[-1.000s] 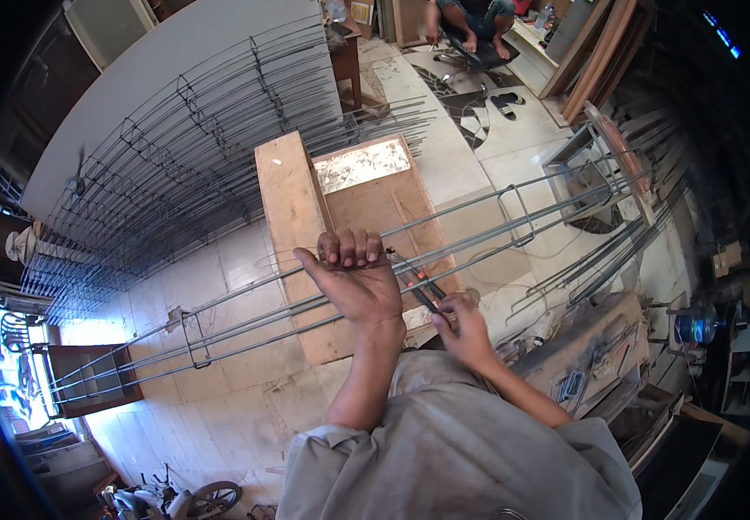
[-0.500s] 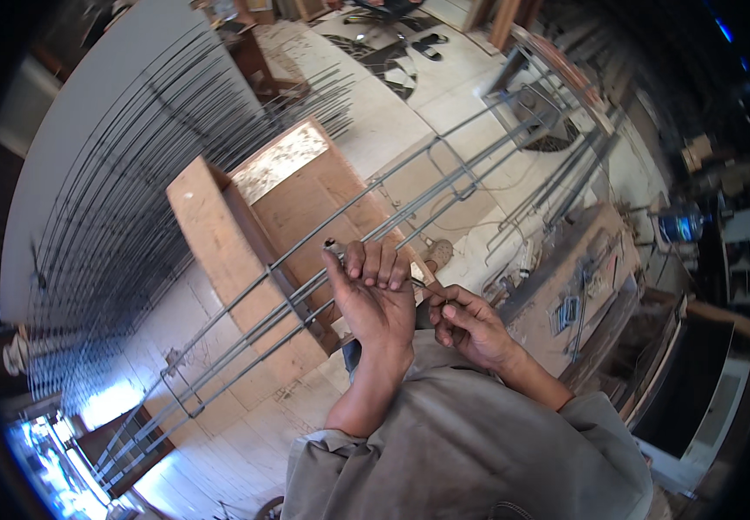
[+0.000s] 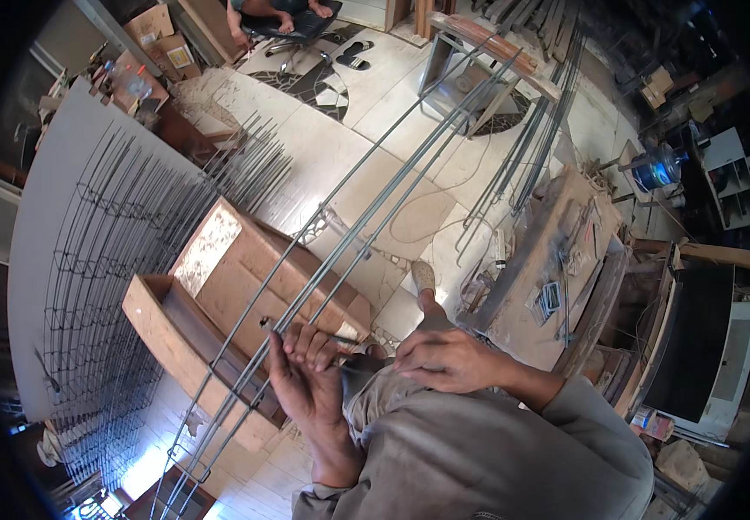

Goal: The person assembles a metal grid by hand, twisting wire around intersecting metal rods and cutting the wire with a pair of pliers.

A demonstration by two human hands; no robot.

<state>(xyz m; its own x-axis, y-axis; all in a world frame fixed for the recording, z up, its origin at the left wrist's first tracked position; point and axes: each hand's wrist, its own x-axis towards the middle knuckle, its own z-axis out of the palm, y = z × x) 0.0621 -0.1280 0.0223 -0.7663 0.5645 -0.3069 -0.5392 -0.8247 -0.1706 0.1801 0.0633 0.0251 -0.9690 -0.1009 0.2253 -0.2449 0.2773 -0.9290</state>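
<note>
Left hand (image 3: 306, 381) palm up, fingers curled over the long steel rebar cage (image 3: 366, 230), grasping its rods where they cross the wooden box (image 3: 245, 295). Right hand (image 3: 444, 355) just beside it, thumb up, fingers bent inward toward the left palm; whether pinching a wire or tool cannot be told. Grey trouser knee (image 3: 375, 390) between the two hands.

Rebar cage running diagonally from the lower left edge of the view, over the wooden box, up to a metal trestle (image 3: 470, 61) near the top of the room. Box resting on the tiled floor (image 3: 366, 121), one long side open toward the left, its top face stained pale at the far corner.

Left of the box, a large grey board (image 3: 37, 225) lying flat, carrying stacked finished rebar cages (image 3: 106, 286) with rod ends sticking out past its upper edge. Floor of pale tiles with a dark patterned patch near the top. A thin cable (image 3: 427, 217) looping across the tiles right of the cage.

Right side: a dusty wooden workbench (image 3: 557, 251) with small clutter on top, loose bent rods (image 3: 522, 165) leaning beside it. A blue water jug (image 3: 657, 169) beyond the bench's far corner, white shelving (image 3: 726, 169) behind it. Dark cabinet (image 3: 696, 347) at the right edge. Cardboard boxes (image 3: 163, 35) at the top left corner. Another person's legs (image 3: 275, 9) on a seat at the top edge, sandals (image 3: 353, 52) on the floor nearby.
</note>
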